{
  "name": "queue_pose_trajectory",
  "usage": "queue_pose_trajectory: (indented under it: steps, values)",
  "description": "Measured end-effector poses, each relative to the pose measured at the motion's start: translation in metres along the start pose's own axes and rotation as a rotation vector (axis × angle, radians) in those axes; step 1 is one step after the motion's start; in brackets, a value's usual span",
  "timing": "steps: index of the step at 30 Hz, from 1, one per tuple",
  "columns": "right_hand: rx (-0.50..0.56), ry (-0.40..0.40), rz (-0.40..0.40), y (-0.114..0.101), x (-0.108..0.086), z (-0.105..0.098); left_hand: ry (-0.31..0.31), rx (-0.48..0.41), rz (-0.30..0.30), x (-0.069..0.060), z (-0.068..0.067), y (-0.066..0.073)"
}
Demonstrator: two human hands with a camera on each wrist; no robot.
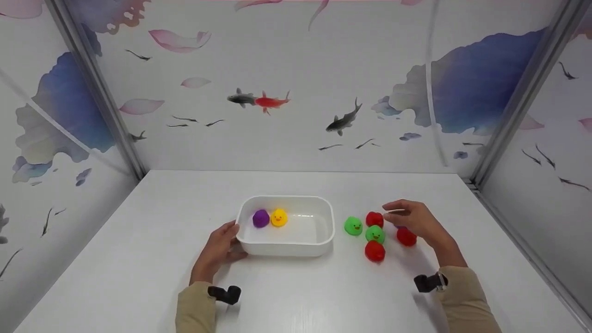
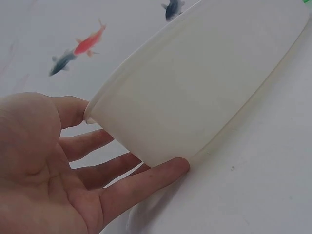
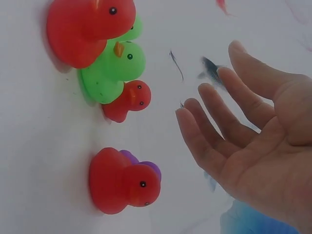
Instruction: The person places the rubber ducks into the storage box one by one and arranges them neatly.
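My left hand (image 1: 221, 245) holds the left end of a white plastic bin (image 1: 286, 249), its thumb along the front wall and the other fingers at the end, as the left wrist view shows. Inside the bin sit a purple toy duck (image 1: 261, 218) and a yellow toy duck (image 1: 279, 217). To the right of it, my right hand (image 1: 414, 222) hovers with loosely spread fingers and nothing in them. Beneath and beside that hand are a red duck (image 1: 406, 237), a partly hidden purple duck (image 3: 152, 168), another red duck (image 1: 374, 219) and a green duck (image 1: 375, 235).
A second green duck (image 1: 353, 226) stands between the bin and the cluster. The nearest red duck (image 1: 375, 251) is at the front. All rest on a white table (image 1: 296, 296), enclosed by printed panels (image 1: 286, 55) at the back and both sides.
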State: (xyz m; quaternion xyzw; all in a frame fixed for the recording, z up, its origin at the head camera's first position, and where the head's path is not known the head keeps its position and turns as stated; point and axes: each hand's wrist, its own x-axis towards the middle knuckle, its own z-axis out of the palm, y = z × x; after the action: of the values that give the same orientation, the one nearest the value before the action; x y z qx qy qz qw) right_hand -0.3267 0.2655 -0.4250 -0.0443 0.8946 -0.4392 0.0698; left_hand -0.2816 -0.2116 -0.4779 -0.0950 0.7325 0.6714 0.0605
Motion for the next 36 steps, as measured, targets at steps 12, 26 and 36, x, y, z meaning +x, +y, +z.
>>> queue_pose_trajectory:
  steps: [12, 26, 36]
  values:
    - [-0.022, -0.048, 0.056, 0.003, 0.003, 0.016, 0.007, -0.011, -0.026, -0.001, -0.004, 0.001]
    - [-0.035, -0.070, 0.106, -0.002, 0.003, 0.033, -0.003, 0.024, -0.005, -0.001, -0.005, 0.001]
    - [-0.096, -0.044, 0.119, 0.007, 0.004, 0.037, 0.000, 0.045, -0.009, 0.000, 0.001, 0.001]
